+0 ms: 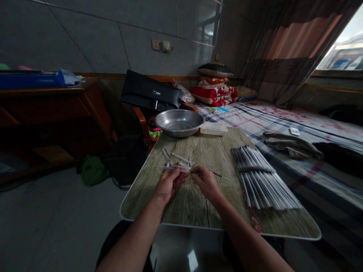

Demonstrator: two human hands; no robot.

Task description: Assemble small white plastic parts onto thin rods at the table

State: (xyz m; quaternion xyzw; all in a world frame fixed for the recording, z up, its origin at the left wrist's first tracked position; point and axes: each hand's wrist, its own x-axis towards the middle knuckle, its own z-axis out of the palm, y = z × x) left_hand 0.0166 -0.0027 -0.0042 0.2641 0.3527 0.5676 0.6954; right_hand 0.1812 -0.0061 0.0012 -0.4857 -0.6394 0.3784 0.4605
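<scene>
Forearms nearest the lens, reaching over a wood-grain table (pixel 198 211), with rows of finished pens (pixel 261 181) well to the right of the fingers and a steel basin (pixel 179 122) and white tray (pixel 213 128) far beyond them. Left hand (pixel 168 183) pinched shut on a clear pen barrel (pixel 174 169), right hand (pixel 207 183) clamped on a thin dark refill (pixel 217 174), tip meeting barrel between the fingertips; loose barrels (pixel 178 158) just past them. Seemingly mid-insertion: calls next for steady alignment and a straight push.

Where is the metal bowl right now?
The metal bowl sits at the far end of the table, left of a white tray, beyond both hands.
</scene>
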